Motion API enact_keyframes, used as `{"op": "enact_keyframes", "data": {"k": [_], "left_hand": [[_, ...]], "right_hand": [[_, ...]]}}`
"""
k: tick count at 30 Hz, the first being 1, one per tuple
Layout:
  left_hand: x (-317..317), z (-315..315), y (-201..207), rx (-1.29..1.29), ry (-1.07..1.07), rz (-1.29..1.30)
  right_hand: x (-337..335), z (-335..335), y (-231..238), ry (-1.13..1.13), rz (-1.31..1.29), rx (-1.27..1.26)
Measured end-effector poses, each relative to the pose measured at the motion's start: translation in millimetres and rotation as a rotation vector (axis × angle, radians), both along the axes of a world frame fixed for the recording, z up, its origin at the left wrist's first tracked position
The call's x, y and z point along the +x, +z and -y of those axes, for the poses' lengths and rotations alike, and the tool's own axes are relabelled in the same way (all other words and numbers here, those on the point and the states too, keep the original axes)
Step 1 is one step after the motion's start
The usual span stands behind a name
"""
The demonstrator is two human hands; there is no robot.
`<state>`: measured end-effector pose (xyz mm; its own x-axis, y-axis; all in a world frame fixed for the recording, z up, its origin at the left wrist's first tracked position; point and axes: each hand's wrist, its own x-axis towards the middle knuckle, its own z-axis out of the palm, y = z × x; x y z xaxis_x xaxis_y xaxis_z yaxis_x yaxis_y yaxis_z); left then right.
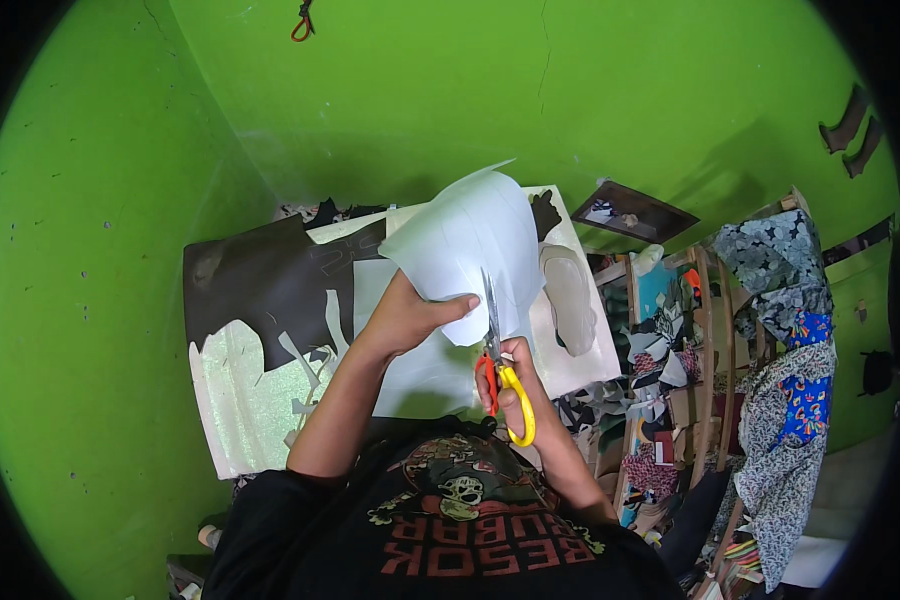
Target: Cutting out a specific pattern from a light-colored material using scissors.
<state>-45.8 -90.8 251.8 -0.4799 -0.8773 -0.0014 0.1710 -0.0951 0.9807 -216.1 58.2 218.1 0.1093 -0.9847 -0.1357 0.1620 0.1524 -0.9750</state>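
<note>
My left hand grips the lower left edge of a white flexible sheet, with the thumb on top. The sheet is held up above the table and curves, and faint lines show on it. In my right hand is a pair of scissors with one yellow and one red handle loop. Their blades point away from me and lie at the sheet's lower part, just right of my left thumb. A narrow flap of the sheet hangs between thumb and blades. How far the blades are apart is hard to tell.
On the table lie a dark sheet, a shimmering pale sheet, a light sheet and thin offcuts. A grey sole-shaped piece rests at the right. Beyond it stands a wooden rack with scraps and draped patterned fabric.
</note>
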Motion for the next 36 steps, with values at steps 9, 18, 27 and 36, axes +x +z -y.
{"op": "enact_keyframes", "data": {"k": [9, 18, 27, 36], "left_hand": [[4.5, 1.4, 8.1, 0.075, -0.113, 0.051], [7.1, 2.7, 5.9, 0.039, -0.115, 0.118], [7.6, 4.3, 3.8, 0.029, -0.118, 0.099], [5.9, 5.5, 5.6, 0.032, -0.113, 0.068]], "right_hand": [[-13.4, -0.8, 6.4, 0.147, -0.064, 0.069], [-14.1, -1.5, 9.5, 0.154, -0.075, 0.106], [-10.8, -2.5, 6.8, 0.123, -0.046, 0.092], [-5.4, 0.8, 11.9, 0.07, 0.022, 0.14]]}}
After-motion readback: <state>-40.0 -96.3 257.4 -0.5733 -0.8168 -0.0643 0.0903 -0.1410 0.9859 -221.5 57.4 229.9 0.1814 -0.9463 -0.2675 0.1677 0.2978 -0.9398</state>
